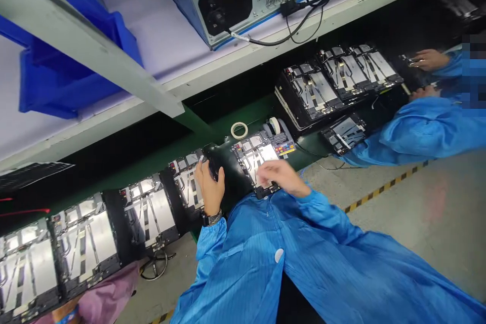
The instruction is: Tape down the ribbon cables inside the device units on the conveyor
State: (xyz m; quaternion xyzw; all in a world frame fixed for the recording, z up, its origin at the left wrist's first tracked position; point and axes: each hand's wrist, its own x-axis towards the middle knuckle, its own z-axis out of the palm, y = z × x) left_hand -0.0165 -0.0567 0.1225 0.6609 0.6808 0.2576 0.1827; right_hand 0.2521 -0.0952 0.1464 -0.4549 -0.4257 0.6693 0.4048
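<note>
My left hand (210,185), with a dark wristwatch (210,218) above it, grips the black casing (212,168) of an open electronic unit (188,185). My right hand (283,177) hangs spread over the metal-shielded inside of the neighbouring open unit (253,159), and its fingers look blurred. It is unclear whether they touch the unit. A blue antistatic smock (243,268) covers both my arms. Further similar units (85,243) lie in a row along the green conveyor belt (243,122).
A masking tape roll (239,130) and a tape dispenser (274,126) sit beyond my right hand. A co-worker's hands (427,73) work on units at the far right. Overhead stand a shelf (114,96), blue bins (72,61) and a computer chassis (228,0).
</note>
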